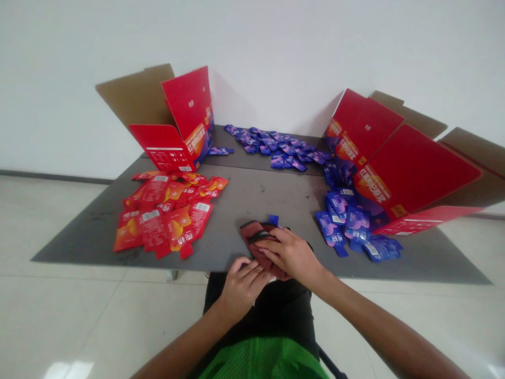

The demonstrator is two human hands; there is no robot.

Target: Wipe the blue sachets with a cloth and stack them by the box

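Observation:
At the table's front edge, my right hand (294, 252) grips a folded brownish-red cloth (252, 231) with black trim, fingers pressed down on it. My left hand (244, 287) is just left of it, its curled fingers touching the cloth's lower edge; what they hold is hidden. A small blue tab (273, 219) pokes out behind the cloth, and a bit of something whitish shows under its near side. Orange-red pouches (153, 226) lie in a loose pile to the left, while blue-purple pouches (357, 221) lie to the right of my right hand.
The grey table (260, 189) stands against a white wall. An open red carton (158, 142) is at the back left and red cartons (418, 168) with raised flaps stand at the right. Many more blue pouches (276, 142) lie along the back edge.

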